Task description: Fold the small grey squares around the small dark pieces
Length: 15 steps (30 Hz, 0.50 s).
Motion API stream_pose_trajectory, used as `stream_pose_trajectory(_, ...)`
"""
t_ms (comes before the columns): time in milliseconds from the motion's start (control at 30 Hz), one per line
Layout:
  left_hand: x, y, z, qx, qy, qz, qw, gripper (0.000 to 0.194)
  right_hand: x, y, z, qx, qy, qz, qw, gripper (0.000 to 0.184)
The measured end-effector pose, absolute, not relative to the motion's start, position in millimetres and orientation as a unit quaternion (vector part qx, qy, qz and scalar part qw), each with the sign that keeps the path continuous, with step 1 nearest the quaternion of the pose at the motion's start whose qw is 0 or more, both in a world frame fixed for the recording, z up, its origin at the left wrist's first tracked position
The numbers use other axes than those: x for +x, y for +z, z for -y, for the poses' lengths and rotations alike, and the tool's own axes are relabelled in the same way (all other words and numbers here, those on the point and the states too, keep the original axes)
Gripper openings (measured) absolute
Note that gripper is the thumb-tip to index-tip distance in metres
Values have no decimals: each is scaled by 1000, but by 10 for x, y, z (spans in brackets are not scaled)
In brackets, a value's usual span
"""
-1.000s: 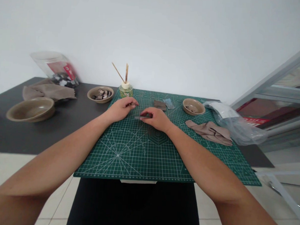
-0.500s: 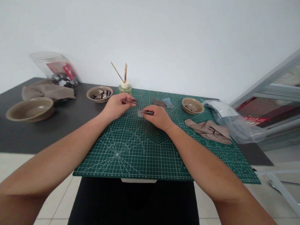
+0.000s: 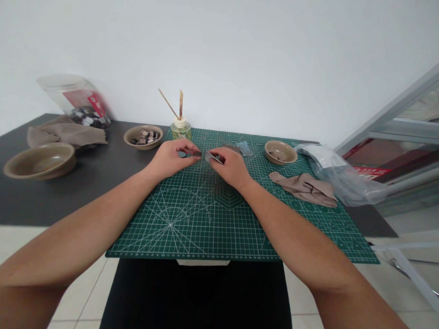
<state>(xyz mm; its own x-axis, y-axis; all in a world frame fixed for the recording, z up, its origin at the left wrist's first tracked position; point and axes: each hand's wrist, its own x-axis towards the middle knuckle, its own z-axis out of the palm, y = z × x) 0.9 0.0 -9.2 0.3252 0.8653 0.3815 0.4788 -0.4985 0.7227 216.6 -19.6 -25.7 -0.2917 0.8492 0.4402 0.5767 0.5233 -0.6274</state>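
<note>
Above the green cutting mat (image 3: 187, 231), my two hands face each other, fingertips a short gap apart. My left hand (image 3: 171, 158) pinches a small dark piece (image 3: 197, 154) between thumb and fingers; its kind is too small to tell. In my right hand (image 3: 231, 166) is a thin, flat piece with a pale grey edge (image 3: 213, 157), gripped between thumb and fingers and tilted. Part of it is hidden by the fingers. Just behind the right hand lie a dark brown cloth square (image 3: 232, 148) and a light blue packet (image 3: 245, 148).
Left: a bowl of small dark and pale pieces (image 3: 143, 137), a larger bowl (image 3: 41, 161), a brown cloth (image 3: 70, 134), a tipped clear container (image 3: 68, 92). A reed diffuser (image 3: 181, 127) stands behind. Right: a small bowl (image 3: 281, 152), crumpled cloth (image 3: 305, 189), plastic bag (image 3: 344, 177).
The right hand has turned its flat piece from lying level to a tilt and lifted it slightly. Left and right fingertips have come closer together. The left hand keeps its pinch.
</note>
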Motion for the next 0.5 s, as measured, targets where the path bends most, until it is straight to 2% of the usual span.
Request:
stream_pose_trajectory(167,60,-130,12,781,362,-441,254,26,2082,-284,225,-425,134,803,395,33)
stream_pose_trajectory(500,80,-96,29,747,357,-483,285,25,2027,-233,271,-418,78,857,292,44)
